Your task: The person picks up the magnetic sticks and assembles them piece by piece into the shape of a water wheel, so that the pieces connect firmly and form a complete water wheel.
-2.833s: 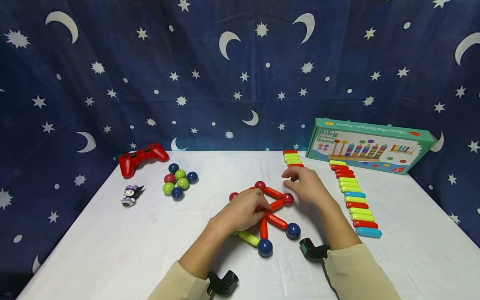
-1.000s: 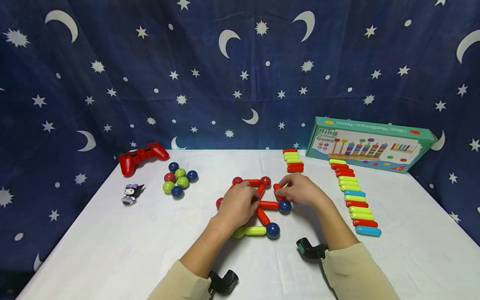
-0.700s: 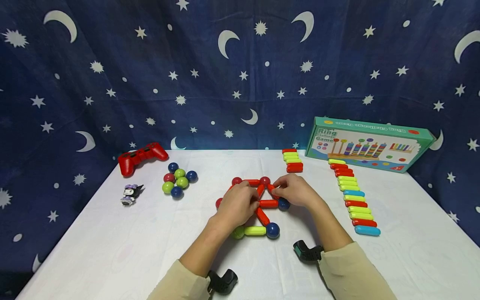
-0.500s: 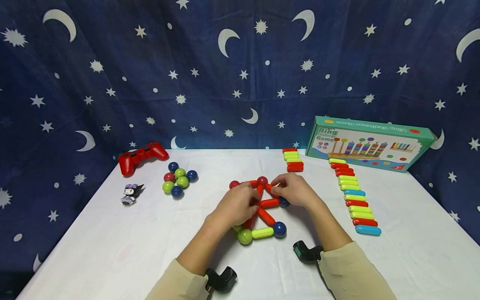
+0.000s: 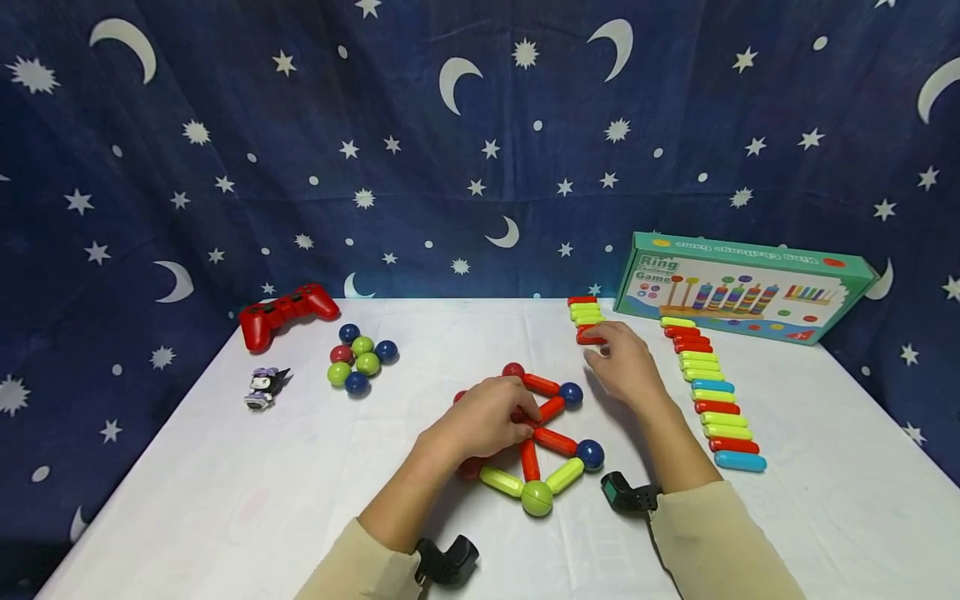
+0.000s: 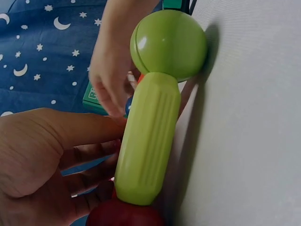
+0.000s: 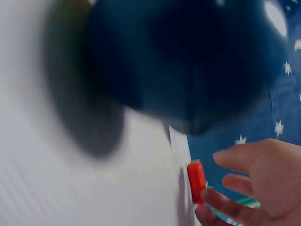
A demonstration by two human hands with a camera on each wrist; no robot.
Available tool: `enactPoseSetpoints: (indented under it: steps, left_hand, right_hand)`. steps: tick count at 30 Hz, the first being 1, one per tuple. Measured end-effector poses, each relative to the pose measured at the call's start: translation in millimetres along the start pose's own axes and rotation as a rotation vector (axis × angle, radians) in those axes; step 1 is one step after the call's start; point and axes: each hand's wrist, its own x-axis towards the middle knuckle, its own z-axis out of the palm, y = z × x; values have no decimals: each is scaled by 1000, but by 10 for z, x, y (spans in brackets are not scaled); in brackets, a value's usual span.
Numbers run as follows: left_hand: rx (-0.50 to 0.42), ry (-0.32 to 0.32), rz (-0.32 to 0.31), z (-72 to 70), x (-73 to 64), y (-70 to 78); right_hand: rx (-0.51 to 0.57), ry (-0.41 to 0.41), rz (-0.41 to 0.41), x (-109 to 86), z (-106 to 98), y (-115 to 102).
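Note:
A wheel of magnetic rods and balls lies mid-table, with red rods [image 5: 556,441] fanning out from its centre. My left hand [image 5: 483,417] grips the red centre ball [image 5: 518,414], largely covered by the fingers. On the rim, a green ball [image 5: 537,498] sits between two yellow-green rods [image 5: 566,476], with blue balls [image 5: 590,455] to the right. One red rod [image 5: 542,384] joins a red ball [image 5: 513,370] to the upper blue ball. My right hand [image 5: 628,367] reaches toward a loose red rod [image 7: 196,181], fingers spread around it in the right wrist view.
Loose balls [image 5: 367,364] cluster at the left, near a red game controller [image 5: 288,315] and a small figurine [image 5: 264,388]. A short stack of rods [image 5: 585,313] lies behind my right hand. A long rod row [image 5: 712,398] and a game box [image 5: 742,287] are at right.
My right hand brought a red rod between a red ball and a blue ball, let go and moved back toward the stack. The wheel has turned anticlockwise under my left hand.

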Motion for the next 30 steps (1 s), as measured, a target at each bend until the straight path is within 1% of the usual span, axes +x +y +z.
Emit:
enactPoseSetpoints:
  steps: [3,5,7,9,13,17,24,30]
  left_hand:
    - [-2,-6,3,-17,-12,-15]
    - [8,-2,4,-32,-15,-27]
    - [17,8,-5,-44,-16,-45]
    - [22,23,-22,-53,-11,-69]
    - [24,47,-64,-64,-2,-108]
    - [12,55,-86,-67,1,-111]
    - [9,55,-98,-58,4,-109]
    - [18,60,-89,-55,4,-116]
  right_hand:
    - [-19,-58,-41,27,-9,114]
    - [-23,-99,-54,45,-8,164]
    - [-27,-122,-56,60,-1,191]
    - [-21,-118,-35,60,3,181]
    - [-12,-82,18,38,-10,135]
    - [-44,-99,39,27,-27,137]
    - [-147,-125,42,13,-52,131]
    - [-162,-148,51,12,-68,100]
